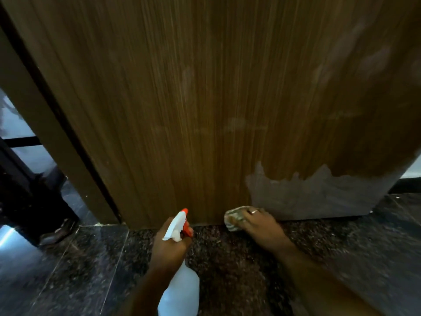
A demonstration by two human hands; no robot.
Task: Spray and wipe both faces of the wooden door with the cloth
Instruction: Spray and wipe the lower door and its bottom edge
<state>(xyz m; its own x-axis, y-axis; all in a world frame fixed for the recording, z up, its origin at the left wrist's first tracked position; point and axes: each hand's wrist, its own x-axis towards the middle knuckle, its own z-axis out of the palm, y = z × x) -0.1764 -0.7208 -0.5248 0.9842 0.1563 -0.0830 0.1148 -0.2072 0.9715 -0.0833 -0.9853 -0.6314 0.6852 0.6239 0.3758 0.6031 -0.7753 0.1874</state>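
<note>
Head cam is the only view here, looking down at the bottom part of the wooden door (205, 99), which fills most of the shot. The brown grain runs vertical, with some faint hazy smears on it. At the lower right corner of the door there's a grey patch (307, 195) with a ragged top edge where the brown finish stops. The left hand (168, 245) is wrapped around the neck of a white spray bottle (180, 290), fingers curled at the trigger, and the orange nozzle tip (184, 212) is pointing at the door, just shy of its bottom edge. The right hand (257, 226) has its fingers closed over a bunched-up cloth (232, 221) and is pushing it against the very bottom of the door, right where the grey patch starts. There's a ring (254, 211) on one of those fingers. Both hands are low, close to the dark speckled stone floor (341, 258), and near each other but not touching. Over on the left the dark door frame (45, 133) runs up at an angle, and there's what looks like a shoe (58, 231) on the floor beside it. It's blurry, so I can't say for sure.
</note>
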